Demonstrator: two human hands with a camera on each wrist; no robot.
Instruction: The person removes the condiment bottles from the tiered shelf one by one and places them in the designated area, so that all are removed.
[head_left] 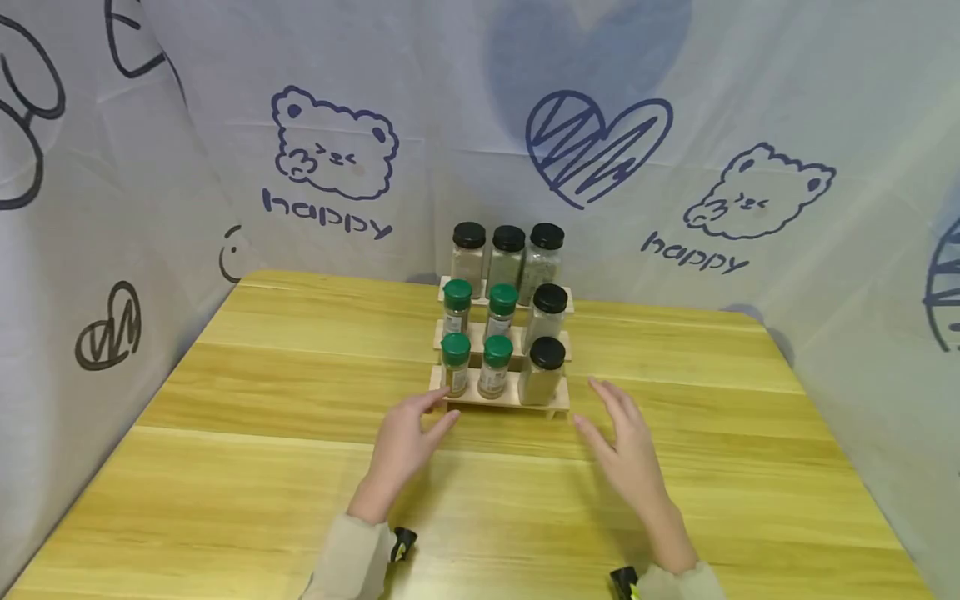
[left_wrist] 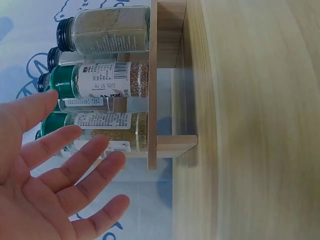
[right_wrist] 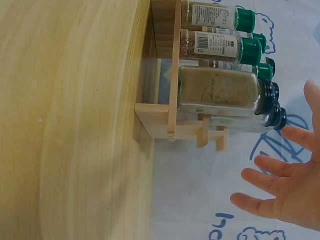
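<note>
A three-step wooden spice rack (head_left: 506, 398) stands at the back of the table, holding several spice jars. On its front step are two green-capped jars, the left one (head_left: 455, 367) and the middle one (head_left: 495, 367), with a larger black-capped jar (head_left: 543, 372) at the right end. My left hand (head_left: 405, 437) is spread beside the rack's front left corner; in the left wrist view its fingers (left_wrist: 85, 165) are separated and hold nothing. To the front right of the rack is my right hand (head_left: 628, 454), fingers spread, apart from the jars in the right wrist view.
Behind, two green-capped jars and a black-capped jar (head_left: 547, 312) stand on the middle step, and three black-capped jars fill the top step, one being a jar (head_left: 468, 258) at left. A printed white cloth (head_left: 465, 100) hangs around the wooden table (head_left: 262, 392).
</note>
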